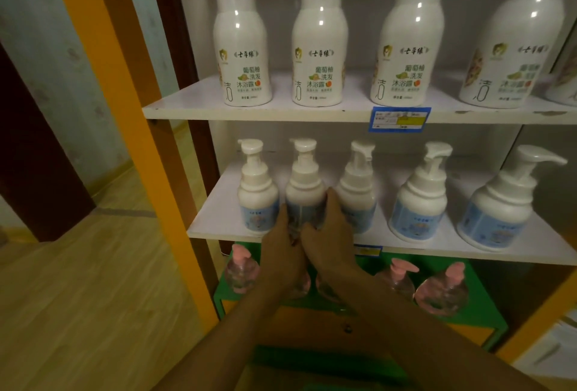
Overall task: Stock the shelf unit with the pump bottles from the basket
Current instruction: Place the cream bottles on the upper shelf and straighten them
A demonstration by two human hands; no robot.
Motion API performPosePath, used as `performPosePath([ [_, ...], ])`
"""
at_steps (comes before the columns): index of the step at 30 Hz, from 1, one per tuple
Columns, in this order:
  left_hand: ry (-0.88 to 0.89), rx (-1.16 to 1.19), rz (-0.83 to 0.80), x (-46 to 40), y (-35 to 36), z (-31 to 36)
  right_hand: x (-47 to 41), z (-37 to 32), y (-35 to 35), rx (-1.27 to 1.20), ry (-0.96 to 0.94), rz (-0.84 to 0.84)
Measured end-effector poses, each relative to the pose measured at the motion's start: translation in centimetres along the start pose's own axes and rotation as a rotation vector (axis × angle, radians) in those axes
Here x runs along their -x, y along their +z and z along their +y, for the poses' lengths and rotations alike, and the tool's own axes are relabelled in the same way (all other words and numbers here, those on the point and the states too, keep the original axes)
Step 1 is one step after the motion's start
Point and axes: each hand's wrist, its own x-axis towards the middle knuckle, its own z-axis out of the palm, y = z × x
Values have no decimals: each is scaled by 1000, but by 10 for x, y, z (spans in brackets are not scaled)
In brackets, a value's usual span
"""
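Both my hands wrap around the base of one white pump bottle with a blue label [305,190], second from the left on the middle shelf [437,245]. My left hand [282,250] grips its left side and my right hand [327,237] its right side. The bottle stands upright between two like bottles [257,193] [357,190]. Two more of them [420,200] [502,206] stand further right. No basket can be made out; a dark green shape [312,362] lies under my forearms.
Several tall white bottles [242,56] line the top shelf [281,111], which carries a blue price tag [399,119]. Clear bottles with pink pumps [441,290] stand on the green bottom shelf [480,318]. An orange post [134,128] frames the unit's left side, with wooden floor beyond.
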Motion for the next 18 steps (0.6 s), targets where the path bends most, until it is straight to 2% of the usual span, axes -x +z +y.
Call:
performPosePath([
  [8,-44,24,-9,-9,7,-4,-15,5,-5,52,51,-32],
  [18,-10,57,-55,-6,7,-2,-4,13,-22,17,-86,11],
])
